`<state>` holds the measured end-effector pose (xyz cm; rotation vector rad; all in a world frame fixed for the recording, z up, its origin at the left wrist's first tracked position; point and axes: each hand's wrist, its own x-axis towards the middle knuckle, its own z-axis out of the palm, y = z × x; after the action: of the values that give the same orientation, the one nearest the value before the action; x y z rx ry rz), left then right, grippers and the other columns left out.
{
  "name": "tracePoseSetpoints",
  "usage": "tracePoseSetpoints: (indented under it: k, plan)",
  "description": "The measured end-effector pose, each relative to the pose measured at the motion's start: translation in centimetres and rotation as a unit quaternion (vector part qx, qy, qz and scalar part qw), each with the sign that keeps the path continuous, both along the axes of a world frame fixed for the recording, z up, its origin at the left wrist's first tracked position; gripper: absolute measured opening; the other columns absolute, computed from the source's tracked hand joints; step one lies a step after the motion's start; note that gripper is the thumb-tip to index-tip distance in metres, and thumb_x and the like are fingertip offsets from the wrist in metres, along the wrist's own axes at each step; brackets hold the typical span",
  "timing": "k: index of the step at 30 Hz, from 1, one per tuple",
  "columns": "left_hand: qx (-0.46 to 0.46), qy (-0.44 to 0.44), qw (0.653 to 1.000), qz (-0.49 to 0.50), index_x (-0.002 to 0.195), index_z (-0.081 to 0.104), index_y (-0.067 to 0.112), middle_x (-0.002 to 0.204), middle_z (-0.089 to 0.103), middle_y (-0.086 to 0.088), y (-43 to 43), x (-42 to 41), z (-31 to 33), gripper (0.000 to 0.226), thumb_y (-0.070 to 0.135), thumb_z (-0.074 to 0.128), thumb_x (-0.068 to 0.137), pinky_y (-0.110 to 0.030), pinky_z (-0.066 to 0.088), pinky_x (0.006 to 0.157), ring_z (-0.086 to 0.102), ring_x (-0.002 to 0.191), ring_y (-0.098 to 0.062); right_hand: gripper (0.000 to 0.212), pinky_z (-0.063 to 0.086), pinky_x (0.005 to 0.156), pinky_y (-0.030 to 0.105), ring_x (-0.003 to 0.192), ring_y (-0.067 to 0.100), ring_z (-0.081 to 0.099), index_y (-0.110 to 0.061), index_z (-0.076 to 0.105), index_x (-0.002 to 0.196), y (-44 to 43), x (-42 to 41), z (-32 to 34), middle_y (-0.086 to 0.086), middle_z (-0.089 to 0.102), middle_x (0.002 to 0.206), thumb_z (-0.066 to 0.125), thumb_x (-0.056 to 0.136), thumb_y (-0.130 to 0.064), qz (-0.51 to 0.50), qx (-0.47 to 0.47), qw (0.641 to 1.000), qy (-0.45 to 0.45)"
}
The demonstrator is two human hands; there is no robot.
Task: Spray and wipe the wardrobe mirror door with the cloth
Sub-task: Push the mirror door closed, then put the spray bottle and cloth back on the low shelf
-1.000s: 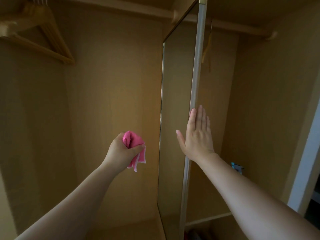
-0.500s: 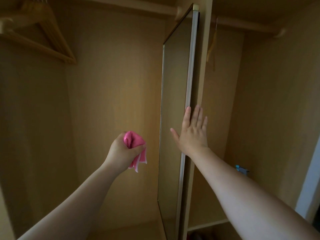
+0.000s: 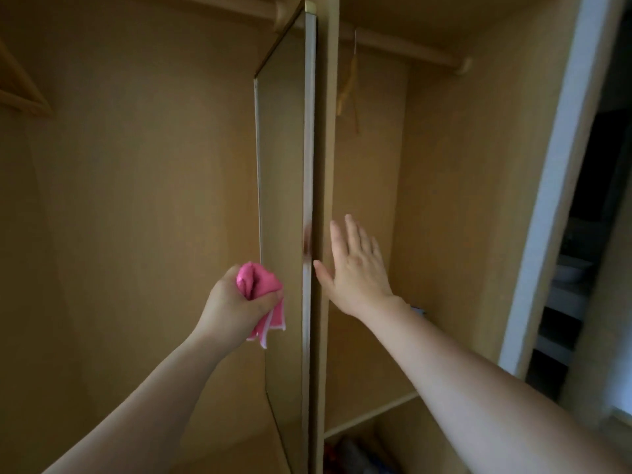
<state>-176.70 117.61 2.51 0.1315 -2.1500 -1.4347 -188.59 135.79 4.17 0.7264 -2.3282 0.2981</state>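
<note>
The bunched cloth (image 3: 261, 289) is gripped by the left hand (image 3: 236, 302) at seven o'clock of the mirror door (image 3: 282, 200), the right hand (image 3: 355, 268) is held flat-fingered, and wiping is judged not yet begun.

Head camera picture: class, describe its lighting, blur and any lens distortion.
Head view: dim, warm light inside the tan wooden wardrobe; the straight white door frame at right bows, a wide-angle effect; the open right hand is slightly motion-blurred beside the framed mirror door; the crumpled pink cloth looks sharper.
</note>
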Motion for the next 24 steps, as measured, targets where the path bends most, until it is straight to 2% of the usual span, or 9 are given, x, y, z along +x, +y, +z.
tracePoseSetpoints:
  k: [2, 4, 7, 10, 13, 16, 20, 24]
  plan:
    - [0.003, 0.005, 1.0, -0.018, 0.094, 0.058, 0.025, 0.079, 0.07, -0.005, 2.3, -0.6, -0.3, 0.027, 0.018, 0.078, 0.077, -0.028, 0.055, 0.044, 0.07, 0.058, -0.015, 0.069, 0.017, 0.118, 0.046, 0.147, 0.032, 0.016, -0.02, 0.007, 0.153, 2.6, 0.0, -0.6, 0.014, 0.012, 0.161, 0.023, 0.097, -0.057, 0.005, -0.008, 1.0, -0.012]
    - [-0.003, 0.007, 1.0, -0.025, 0.094, 0.058, 0.026, 0.081, 0.069, -0.004, 4.9, -1.5, -0.7, 0.028, 0.019, 0.078, 0.076, -0.024, 0.055, 0.045, 0.071, 0.061, -0.011, 0.064, 0.027, 0.116, 0.044, 0.143, 0.03, 0.029, -0.017, 0.018, 0.151, 5.4, -0.6, -1.1, 0.012, 0.027, 0.156, 0.029, 0.099, -0.051, 0.008, -0.014, 1.0, -0.008]
    - [-0.013, 0.015, 0.999, -0.032, 0.094, 0.058, 0.03, 0.083, 0.069, 0.0, 9.3, -3.2, -1.3, 0.029, 0.022, 0.079, 0.076, -0.018, 0.053, 0.047, 0.069, 0.066, -0.003, 0.059, 0.035, 0.11, 0.043, 0.135, 0.027, 0.039, -0.014, 0.027, 0.148, 9.9, -2.3, -2.1, 0.009, 0.038, 0.149, 0.034, 0.099, -0.047, 0.011, -0.015, 1.0, -0.005]
    - [-0.02, 0.009, 0.999, -0.044, 0.094, 0.058, 0.032, 0.082, 0.069, -0.001, 14.0, -5.4, -2.1, 0.028, 0.025, 0.079, 0.076, -0.024, 0.056, 0.047, 0.07, 0.064, -0.007, 0.058, 0.037, 0.109, 0.042, 0.133, 0.027, 0.041, -0.013, 0.031, 0.146, 14.7, -4.7, -3.0, 0.009, 0.041, 0.146, 0.035, 0.099, -0.046, 0.022, -0.029, 0.999, -0.012]
    - [-0.032, -0.01, 0.999, -0.035, 0.095, 0.054, 0.037, 0.085, 0.068, 0.0, 18.3, -7.9, -3.0, 0.03, 0.029, 0.078, 0.077, -0.022, 0.056, 0.046, 0.069, 0.064, -0.005, 0.058, 0.04, 0.107, 0.041, 0.131, 0.025, 0.044, -0.013, 0.035, 0.144, 19.2, -7.2, -3.8, 0.008, 0.045, 0.142, 0.036, 0.098, -0.047, 0.036, -0.043, 0.998, -0.014]
    - [-0.032, -0.023, 0.999, -0.018, 0.094, 0.053, 0.036, 0.085, 0.068, -0.002, 21.4, -10.4, -3.8, 0.029, 0.03, 0.077, 0.078, -0.028, 0.058, 0.047, 0.069, 0.063, -0.006, 0.058, 0.044, 0.101, 0.04, 0.126, 0.025, 0.048, -0.014, 0.037, 0.143, 22.6, -9.5, -4.6, 0.007, 0.047, 0.14, 0.037, 0.096, -0.048, 0.055, -0.052, 0.997, -0.031]
    - [-0.038, -0.06, 0.997, -0.001, 0.1, 0.054, 0.03, 0.088, 0.067, -0.002, 23.5, -13.1, -5.2, 0.03, 0.03, 0.075, 0.079, -0.029, 0.059, 0.05, 0.069, 0.065, -0.004, 0.057, 0.047, 0.095, 0.04, 0.116, 0.025, 0.053, -0.015, 0.036, 0.144, 25.5, -12.7, -6.2, 0.006, 0.045, 0.139, 0.042, 0.095, -0.046, 0.073, -0.087, 0.989, -0.09]
    - [-0.03, -0.093, 0.995, 0.011, 0.105, 0.055, 0.023, 0.088, 0.067, -0.003, 23.9, -15.9, -7.1, 0.032, 0.027, 0.075, 0.08, -0.029, 0.058, 0.047, 0.069, 0.061, -0.007, 0.058, 0.046, 0.083, 0.032, 0.103, 0.022, 0.058, -0.02, 0.031, 0.146, 27.0, -15.9, -8.7, 0.002, 0.041, 0.143, 0.044, 0.097, -0.047, 0.055, -0.09, 0.983, -0.149]
